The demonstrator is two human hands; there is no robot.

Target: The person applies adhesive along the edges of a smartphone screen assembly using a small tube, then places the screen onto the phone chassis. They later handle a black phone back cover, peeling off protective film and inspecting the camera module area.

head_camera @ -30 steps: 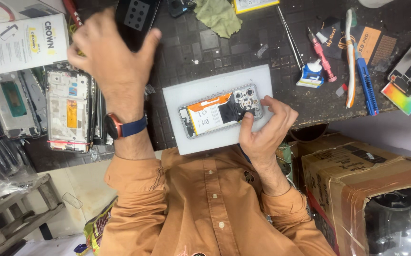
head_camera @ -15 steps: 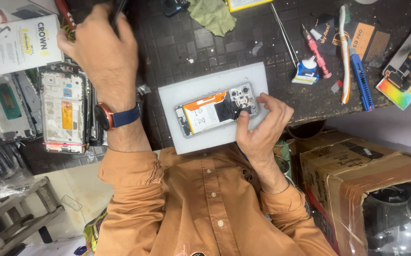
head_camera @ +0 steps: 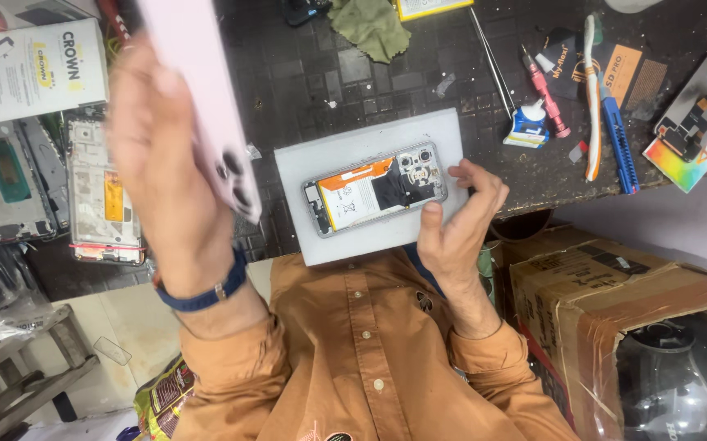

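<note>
L hand (head_camera: 157,155) is gripping pale pink phone back cover (head_camera: 202,98), so keep it level w/ opened phone (head_camera: 375,189) that R hand (head_camera: 451,224) is steadying, fingers loosely spread.

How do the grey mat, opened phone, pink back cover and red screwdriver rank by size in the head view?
1. grey mat
2. pink back cover, opened phone: unsure, cover nearer camera
3. red screwdriver

My left hand (head_camera: 166,163) holds up a pale pink phone back cover (head_camera: 202,106). My right hand (head_camera: 455,224) touches the edge of the opened phone with orange battery (head_camera: 374,189), lying on a grey rectangular pad (head_camera: 304,167).
</note>
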